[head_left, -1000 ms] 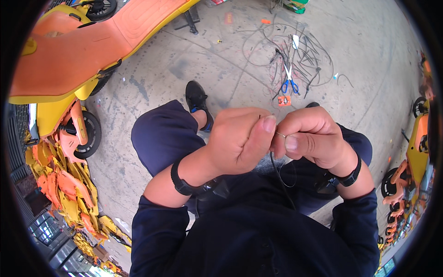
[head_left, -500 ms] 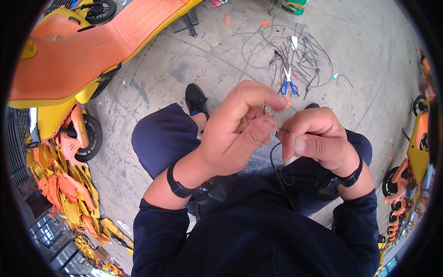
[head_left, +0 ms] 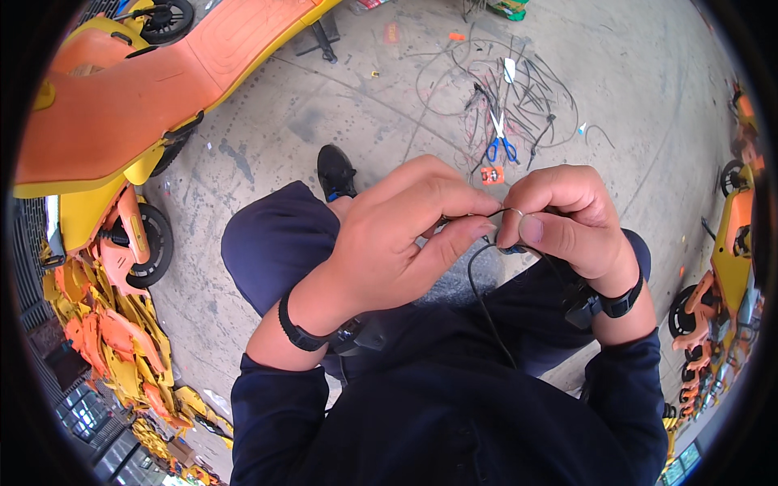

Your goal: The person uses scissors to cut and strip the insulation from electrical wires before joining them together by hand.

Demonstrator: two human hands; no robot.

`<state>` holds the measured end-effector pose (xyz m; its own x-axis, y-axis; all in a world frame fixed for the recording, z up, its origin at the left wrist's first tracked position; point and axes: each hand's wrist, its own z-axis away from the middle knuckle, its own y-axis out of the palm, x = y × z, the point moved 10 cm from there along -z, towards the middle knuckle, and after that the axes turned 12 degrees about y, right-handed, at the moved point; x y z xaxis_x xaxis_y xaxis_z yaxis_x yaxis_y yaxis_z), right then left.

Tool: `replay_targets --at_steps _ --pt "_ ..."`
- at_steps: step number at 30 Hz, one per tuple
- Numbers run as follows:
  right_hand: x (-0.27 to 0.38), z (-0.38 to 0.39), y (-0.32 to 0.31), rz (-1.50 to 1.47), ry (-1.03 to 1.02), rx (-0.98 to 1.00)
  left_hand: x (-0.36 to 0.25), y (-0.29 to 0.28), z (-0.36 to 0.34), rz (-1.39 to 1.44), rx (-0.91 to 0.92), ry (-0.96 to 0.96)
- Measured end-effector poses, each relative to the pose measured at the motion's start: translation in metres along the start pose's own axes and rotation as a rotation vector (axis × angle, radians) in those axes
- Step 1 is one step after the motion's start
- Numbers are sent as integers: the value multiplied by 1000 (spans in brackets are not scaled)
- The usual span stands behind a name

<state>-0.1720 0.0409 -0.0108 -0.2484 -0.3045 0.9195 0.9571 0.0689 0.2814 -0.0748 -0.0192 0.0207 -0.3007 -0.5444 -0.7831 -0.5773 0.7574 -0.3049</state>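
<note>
Between my two hands, above my lap, runs a thin black cable (head_left: pixel 475 283), which loops down toward my dark clothes. My left hand (head_left: pixel 413 235) pinches it between thumb and forefinger, the fingertips pressed together. Close beside it, my right hand (head_left: pixel 563 223) grips the same cable with thumb against curled forefinger; a fine, light wire end arcs over the fingers there. The exact ends of the cable are partly hidden by my fingers. Beyond my hands, blue-handled scissors (head_left: pixel 500 146) lie half open on the floor beside a tangle of dark cables (head_left: pixel 527 93).
A small orange piece (head_left: pixel 492 174) lies just beyond my fingers. On the left stands a large orange and yellow vehicle body (head_left: pixel 121 121) with black wheels, and below it a heap of orange and yellow panels (head_left: pixel 121 332). More such vehicles (head_left: pixel 733 235) line the right edge.
My left forefinger has come down onto the thumb, closing the pinch on the cable. Both hands sit closer together, and the view has shifted slightly.
</note>
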Motion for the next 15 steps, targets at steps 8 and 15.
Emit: replay_targets --at_steps 8,15 --pt "-7 -11 9 -116 -63 84 -9 -14 -1 -144 -76 69" --pt "-21 -7 20 -388 173 208 -25 -15 1 -306 -56 241"
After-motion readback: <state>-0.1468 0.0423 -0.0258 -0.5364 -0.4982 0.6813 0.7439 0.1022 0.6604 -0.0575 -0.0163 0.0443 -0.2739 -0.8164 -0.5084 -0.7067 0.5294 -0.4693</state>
